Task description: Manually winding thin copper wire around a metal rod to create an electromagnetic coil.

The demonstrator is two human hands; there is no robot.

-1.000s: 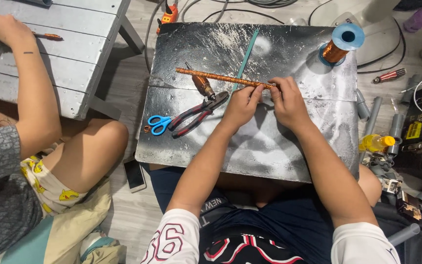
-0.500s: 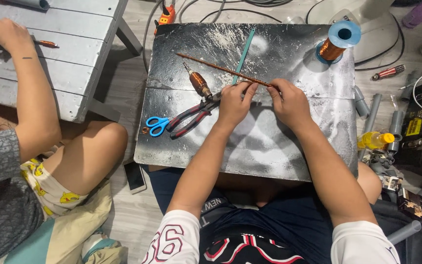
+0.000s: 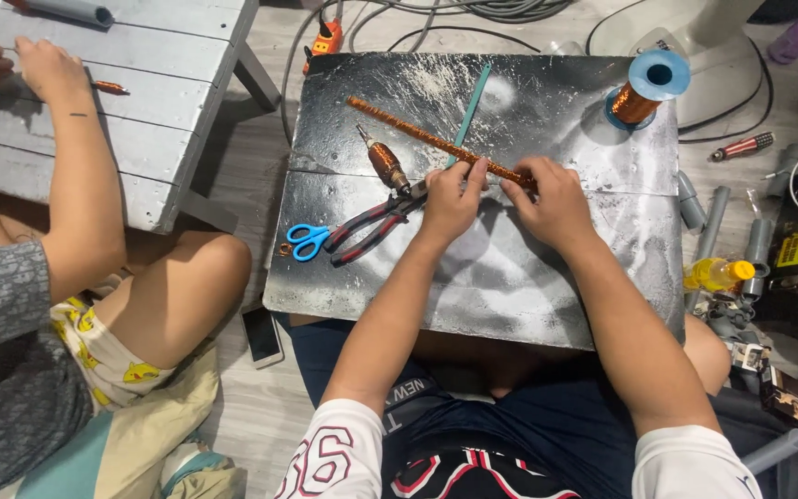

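A long thin rod wound with copper wire (image 3: 417, 134) lies slanted across the dark metal board (image 3: 473, 277), its far end up left. My left hand (image 3: 452, 196) pinches it near its lower end, and my right hand (image 3: 551, 199) grips that end just to the right. A small copper-wound armature (image 3: 386, 163) and red-handled pliers (image 3: 371, 225) lie just left of my left hand. Blue-handled scissors (image 3: 307, 240) rest further left. A green strip (image 3: 469, 109) crosses under the rod.
A blue spool of copper wire (image 3: 646, 88) stands at the board's far right corner. A second person's arm (image 3: 85, 176) reaches onto a grey wooden table (image 3: 168, 83) on the left. Pipes, a yellow bottle (image 3: 718, 273) and tools crowd the right floor; a phone (image 3: 261, 334) lies near the board.
The copper-wound rod has swung: its far end moved up and away, from nearly level to a steeper slant. Both my hands stayed on its near end.
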